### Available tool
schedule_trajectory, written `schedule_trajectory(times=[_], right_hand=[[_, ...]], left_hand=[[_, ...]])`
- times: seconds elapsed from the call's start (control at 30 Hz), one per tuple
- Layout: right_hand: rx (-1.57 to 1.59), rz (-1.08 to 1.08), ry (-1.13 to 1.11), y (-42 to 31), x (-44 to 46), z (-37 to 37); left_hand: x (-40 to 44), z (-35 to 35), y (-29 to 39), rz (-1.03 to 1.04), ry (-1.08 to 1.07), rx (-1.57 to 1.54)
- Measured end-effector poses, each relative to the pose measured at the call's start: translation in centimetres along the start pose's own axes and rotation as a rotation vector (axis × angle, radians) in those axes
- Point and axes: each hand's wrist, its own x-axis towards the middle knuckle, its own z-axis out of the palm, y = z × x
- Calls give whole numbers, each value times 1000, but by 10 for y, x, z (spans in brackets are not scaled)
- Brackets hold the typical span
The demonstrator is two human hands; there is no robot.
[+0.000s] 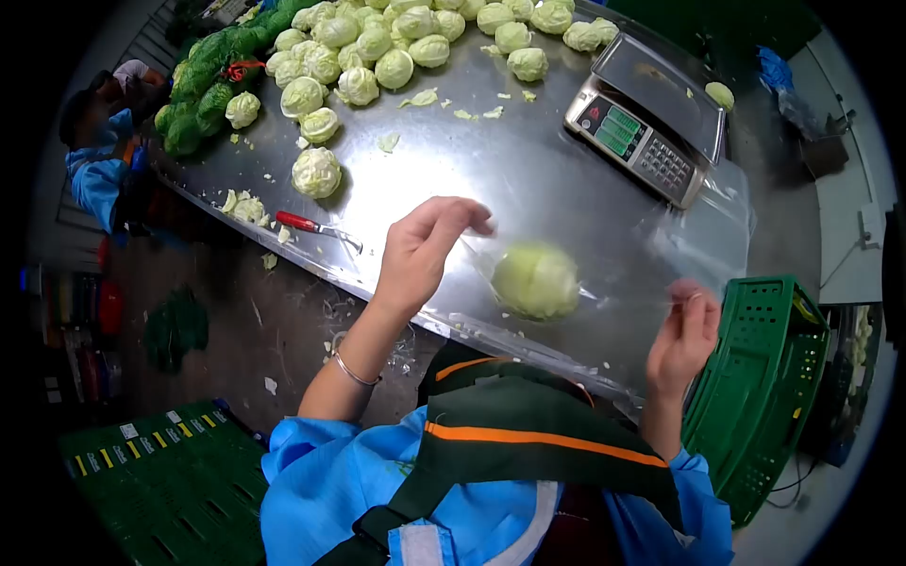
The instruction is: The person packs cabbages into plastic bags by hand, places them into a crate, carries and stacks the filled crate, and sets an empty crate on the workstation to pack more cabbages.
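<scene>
A pale green cabbage [536,280], smeared by motion, sits in front of me above the steel table, with faint clear plastic around it. The see-through plastic, which looks like a bag [613,300], stretches from the cabbage toward both sides. My left hand [429,247] is closed in a pinch on the plastic at the cabbage's upper left. Off to the right, my right hand [683,341] pinches the other end of it, apart from the cabbage. Left of my left hand lies a knife with a red handle [300,222].
Many cabbages [373,42] are heaped at the table's far side, beside a green net sack [203,90]. A digital scale [642,132] stands back right, with flat clear bags [708,222] below it. Green crates [755,377] flank me. Another person [99,179] works at left.
</scene>
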Motion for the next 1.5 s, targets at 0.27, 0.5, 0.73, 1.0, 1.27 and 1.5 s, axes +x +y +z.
schedule_trajectory(times=[0.27, 0.5, 0.73, 1.0, 1.27, 1.5], right_hand=[[50, 646, 118, 67, 3, 37], [-394, 1149, -232, 137, -4, 13], [-1039, 627, -923, 144, -59, 48], [341, 1025, -622, 134, -63, 24], [1033, 640, 51, 38, -19, -84], [364, 159, 614, -109, -63, -420]], left_hand=[[-1, 2, -80, -354, 191, 10], [13, -50, -163, -839, 79, 70], [-25, -53, -184, -277, -371, 977], [29, -37, -168, -596, -725, 432], [19, 132, -55, -447, -762, -122], [-61, 102, -197, 298, -1371, 846]])
